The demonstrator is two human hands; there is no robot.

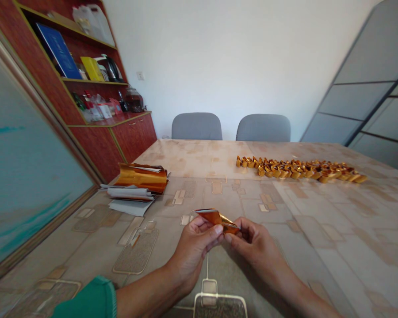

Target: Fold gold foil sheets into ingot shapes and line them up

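Observation:
A partly folded piece of gold foil paper (212, 216) is held just above the table, in front of me. My left hand (199, 238) grips it from the left, thumb pressed on the near side. At its right end, my right hand (252, 240) pinches the edge between thumb and fingers. Beyond my left hand lies a stack of gold foil paper sheets (142, 177), curled, with grey-white backs showing. Many small folded gold foil pieces (295, 169) stand in rows at the far right of the table.
The table (185, 161) has a patterned cover. Two grey chairs (197, 126) stand behind its far edge, against the wall. A red-brown cabinet (129, 137) with loaded shelves is at the left, near a glass panel (26, 145). Grey panels (348, 101) rise at the right.

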